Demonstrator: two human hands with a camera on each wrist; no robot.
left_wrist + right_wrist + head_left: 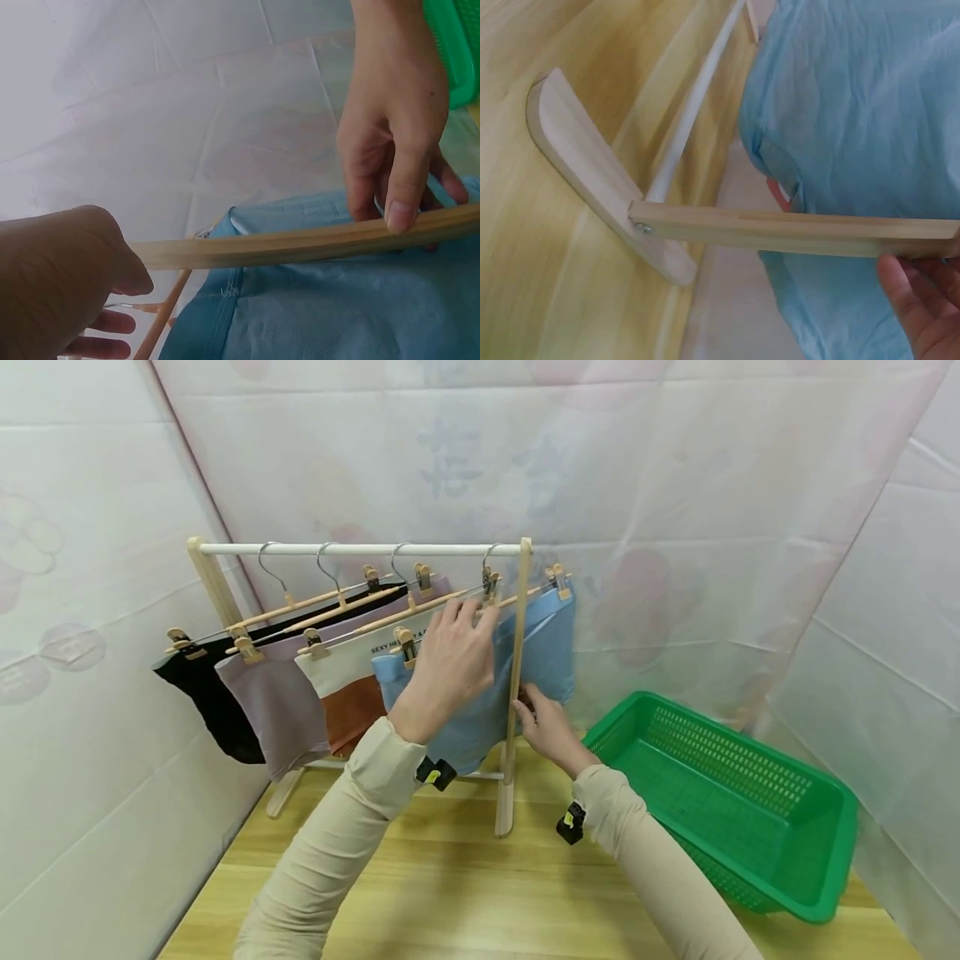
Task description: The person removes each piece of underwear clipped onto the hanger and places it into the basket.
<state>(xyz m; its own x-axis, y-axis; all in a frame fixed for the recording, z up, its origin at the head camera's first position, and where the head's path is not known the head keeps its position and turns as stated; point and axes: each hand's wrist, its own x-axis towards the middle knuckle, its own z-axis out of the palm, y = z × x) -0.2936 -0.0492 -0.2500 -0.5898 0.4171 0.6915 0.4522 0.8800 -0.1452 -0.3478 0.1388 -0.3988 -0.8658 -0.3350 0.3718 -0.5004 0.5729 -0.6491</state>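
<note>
A small clothes rack (363,550) carries garments clipped to hangers. The light-blue garment (551,647) hangs nearest, beside the wooden end post (517,647). My left hand (457,652) is up by that garment's hanger (163,313); in the left wrist view a gap shows between its thumb and bent fingers, with the hanger's neck near them. Lower down, my right hand (551,727) pinches the post, the thumb (402,216) on one face and the fingers partly hidden behind it. Blue cloth lies right behind these fingers.
White-and-rust (352,702), lilac (281,702) and black (213,710) garments hang farther left. A green basket (843,827) sits right of the rack on the wooden table (450,893). The rack's foot (592,157) stands on the tabletop. Pale fabric walls surround the table.
</note>
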